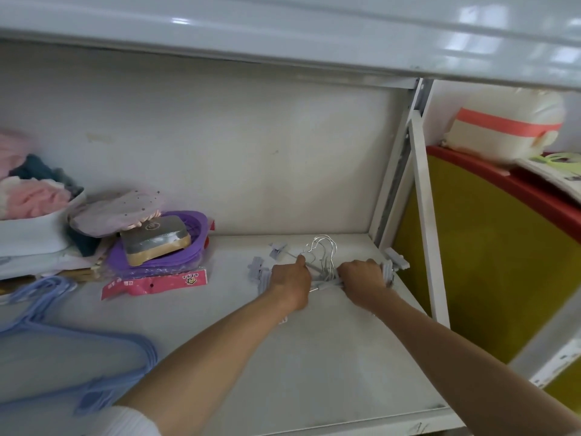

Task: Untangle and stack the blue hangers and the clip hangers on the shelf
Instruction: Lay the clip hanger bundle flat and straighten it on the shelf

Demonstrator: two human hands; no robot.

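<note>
Several grey clip hangers [323,273] with metal hooks lie bunched at the back right of the white shelf [314,357]. My left hand [290,283] grips the left part of the bunch, thumb pointing up toward the hooks. My right hand [363,280] is closed over the right part, next to the clips at the shelf's right edge. A stack of blue hangers [75,350] lies flat at the front left of the shelf, apart from both hands.
Purple plastic items in a wrapper with a red label [163,262] and a silver-topped box sit left of centre. A white bin of soft cloths [34,209] stands far left. The shelf post [427,221] and a yellow-and-red container [490,253] border the right.
</note>
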